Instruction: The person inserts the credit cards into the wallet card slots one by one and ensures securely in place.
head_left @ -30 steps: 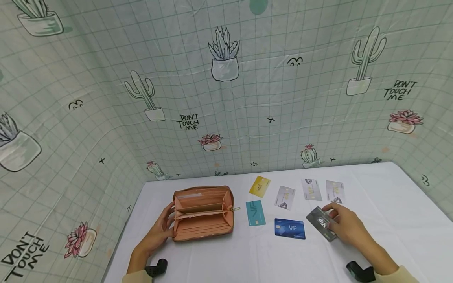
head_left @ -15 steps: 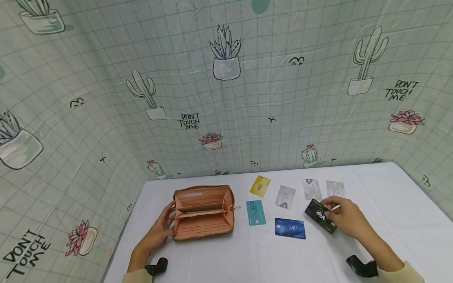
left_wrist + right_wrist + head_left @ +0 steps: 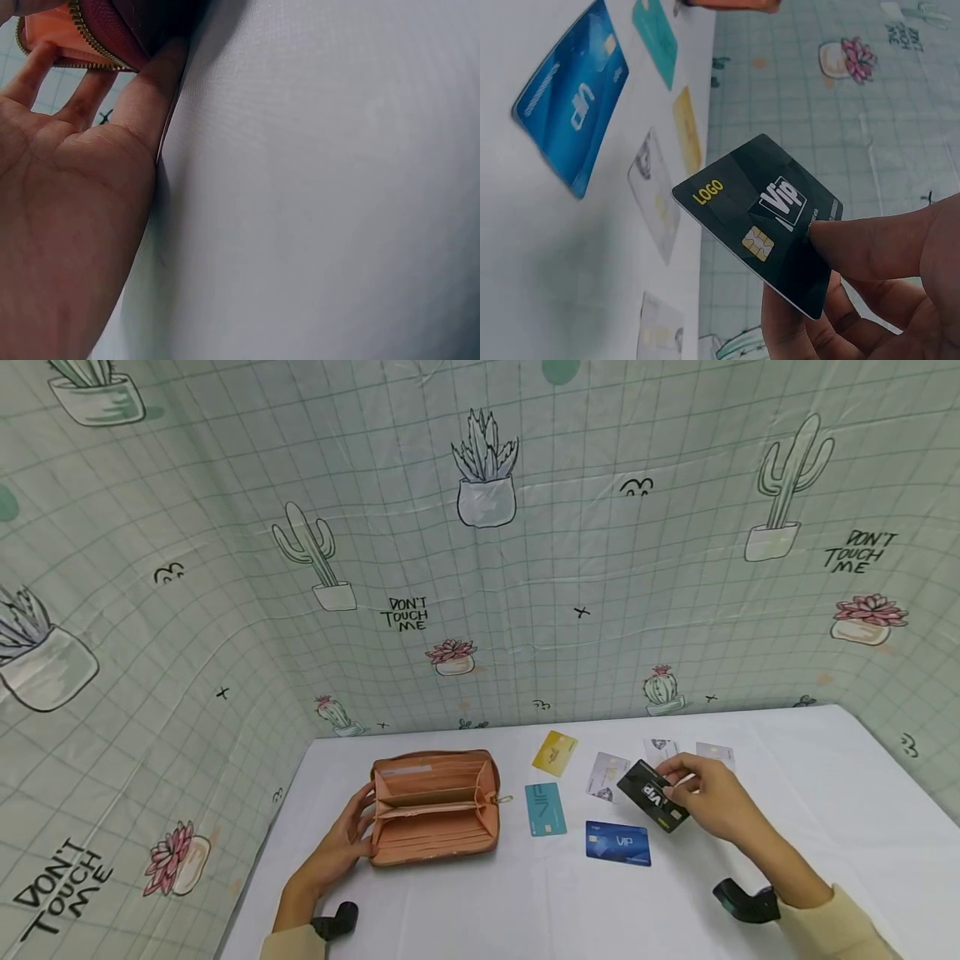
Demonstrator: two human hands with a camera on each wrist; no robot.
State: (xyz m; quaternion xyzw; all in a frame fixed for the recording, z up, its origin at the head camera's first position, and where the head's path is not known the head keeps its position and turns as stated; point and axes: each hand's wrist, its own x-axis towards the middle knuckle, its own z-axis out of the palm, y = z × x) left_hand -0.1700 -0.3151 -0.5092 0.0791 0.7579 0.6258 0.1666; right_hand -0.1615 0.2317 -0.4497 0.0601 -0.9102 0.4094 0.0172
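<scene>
My right hand (image 3: 708, 793) pinches a black VIP card (image 3: 654, 795) between thumb and fingers. The right wrist view shows the black card (image 3: 765, 217) tilted and lifted off the table, its gold chip facing up. An orange zip wallet (image 3: 435, 839) lies unzipped at the left, its compartments and card slots facing up. Its left edge is held by my left hand (image 3: 341, 835), thumb at the front and fingers behind. In the left wrist view the fingers of the left hand (image 3: 82, 172) meet the wallet's zipped edge (image 3: 97, 37); part of the grip is cut off.
Right of the wallet lie a teal card (image 3: 545, 810), a yellow card (image 3: 555, 753) and a blue VIP card (image 3: 618, 843). Silver cards, one of them (image 3: 606, 775), lie behind the right hand, partly covered. A patterned cloth (image 3: 525, 568) stands behind the white table (image 3: 525, 910).
My right hand has raised the black card from the table and carried it left, toward the wallet. The left hand stays on the wallet's edge.
</scene>
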